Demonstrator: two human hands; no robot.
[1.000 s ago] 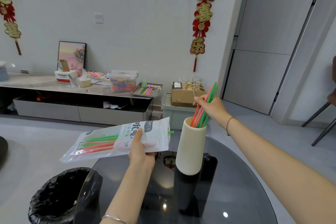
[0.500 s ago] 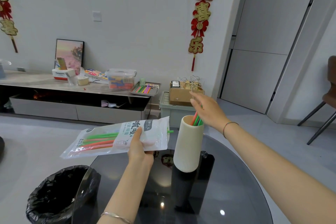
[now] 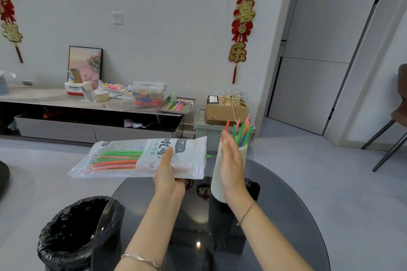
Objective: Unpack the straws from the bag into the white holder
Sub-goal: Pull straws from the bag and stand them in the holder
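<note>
My left hand (image 3: 168, 175) grips the clear plastic straw bag (image 3: 123, 157) from below and holds it level above the table's left rim. Green, orange and pink straws lie inside, and one green tip (image 3: 208, 156) pokes out of the bag's right end. The white ribbed holder (image 3: 217, 182) stands on the dark glass table (image 3: 286, 215), with several coloured straws (image 3: 242, 131) upright in it. My right hand (image 3: 232, 167) is flat and empty, fingers together, in front of the holder between it and the bag's mouth, hiding much of the holder.
A bin lined with a black bag (image 3: 72, 233) stands at the table's left edge. Behind are a low cabinet (image 3: 66, 103) with boxes and a tray of straws (image 3: 177, 104), a cardboard box (image 3: 224, 109) on a green crate, and chair legs (image 3: 387, 145) at right.
My right hand pushed the straws down into the holder, let them go and came down and left to the holder's front. The bag in my left hand has barely moved.
</note>
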